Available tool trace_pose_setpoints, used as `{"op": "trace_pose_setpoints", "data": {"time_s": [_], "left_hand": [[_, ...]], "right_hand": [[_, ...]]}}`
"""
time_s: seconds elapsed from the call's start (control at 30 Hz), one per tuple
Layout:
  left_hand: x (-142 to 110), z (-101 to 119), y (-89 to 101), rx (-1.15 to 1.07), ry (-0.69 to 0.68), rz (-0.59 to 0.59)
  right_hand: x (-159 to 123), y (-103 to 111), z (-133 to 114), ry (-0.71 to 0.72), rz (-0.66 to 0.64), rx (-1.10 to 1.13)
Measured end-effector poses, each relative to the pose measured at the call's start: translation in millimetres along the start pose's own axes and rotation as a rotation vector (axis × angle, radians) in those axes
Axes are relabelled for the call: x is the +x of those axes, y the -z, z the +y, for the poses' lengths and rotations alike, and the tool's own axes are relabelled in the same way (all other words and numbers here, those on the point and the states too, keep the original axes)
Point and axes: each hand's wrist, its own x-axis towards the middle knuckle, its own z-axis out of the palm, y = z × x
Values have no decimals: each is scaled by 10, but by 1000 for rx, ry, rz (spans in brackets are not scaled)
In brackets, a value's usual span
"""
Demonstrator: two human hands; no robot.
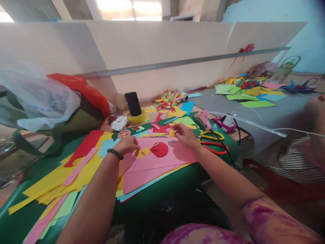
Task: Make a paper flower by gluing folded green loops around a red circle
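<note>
- Right hand (185, 135): pinches 1 yellow square (172, 133) near the far edge of the pink sheet (142, 176); hands apart.
- Left hand (127, 145): beside yellow pieces (145, 151); grip unclear.
- Caution: a low sweep could scatter these or shift the red disc (160, 150).

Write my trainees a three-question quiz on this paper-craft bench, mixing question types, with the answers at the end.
1. Multiple choice: what colour is the small paper piece at the fingertips of the right hand?
A) blue
B) yellow
C) red

2. True or false: the bead bracelet is on the person's right wrist.

3. Fill in the blank: the red paper disc lies on a ____ paper sheet.

Key:
1. B
2. False; it is on the left wrist.
3. pink
</note>
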Motion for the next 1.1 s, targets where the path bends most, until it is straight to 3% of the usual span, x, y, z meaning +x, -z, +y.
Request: {"op": "trace_pose_setpoints", "data": {"time_s": [0.23,0.4,0.6,0.87,1.1], "left_hand": [[-33,57,-1,-20,47,20],[-78,109,17,-12,78,-28],[-115,154,51,31,84,-91],[-125,149,72,93,66,-51],[-128,134,74,110,121,-101]], "right_hand": [[-25,22,-35,-123,-167,-328],[-79,7,-82,-180,-127,-515],[-98,7,-90,3,-53,-707],[-83,10,31,196,77,-371],[-99,18,-9,221,194,-160]]}}
